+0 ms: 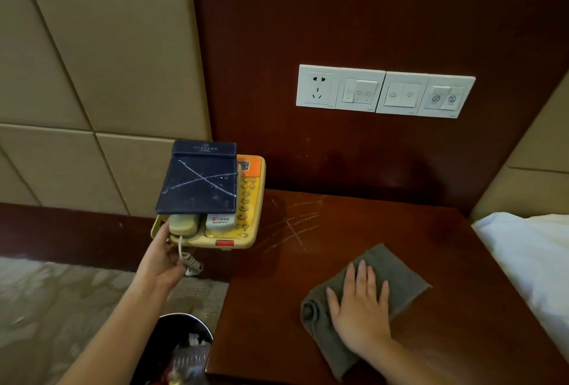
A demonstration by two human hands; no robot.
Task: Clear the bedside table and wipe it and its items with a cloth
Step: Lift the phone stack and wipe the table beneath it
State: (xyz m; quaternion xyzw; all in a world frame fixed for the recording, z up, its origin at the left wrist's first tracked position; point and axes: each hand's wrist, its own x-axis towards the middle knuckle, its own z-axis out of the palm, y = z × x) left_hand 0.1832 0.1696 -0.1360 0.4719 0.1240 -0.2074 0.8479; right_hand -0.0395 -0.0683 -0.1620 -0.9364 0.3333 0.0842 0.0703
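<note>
My left hand [163, 256] grips the left underside of a yellowed telephone [243, 215] and holds it lifted off the table's left edge. A dark blue notepad holder [198, 179] with white scratch marks lies on top of the phone. The coiled cord [189, 260] dangles by my palm. My right hand [358, 301] lies flat, fingers spread, pressing a grey cloth [397, 276] onto the dark wooden bedside table [455, 261]. White smear marks [295, 224] show on the tabletop near the phone.
A white socket and switch panel [385, 92] is on the wood wall behind. White bedding [529, 249] borders the table's right side. A black waste bin [184, 344] with rubbish stands on the carpet at the table's left front. Padded beige wall panels [92, 76] are to the left.
</note>
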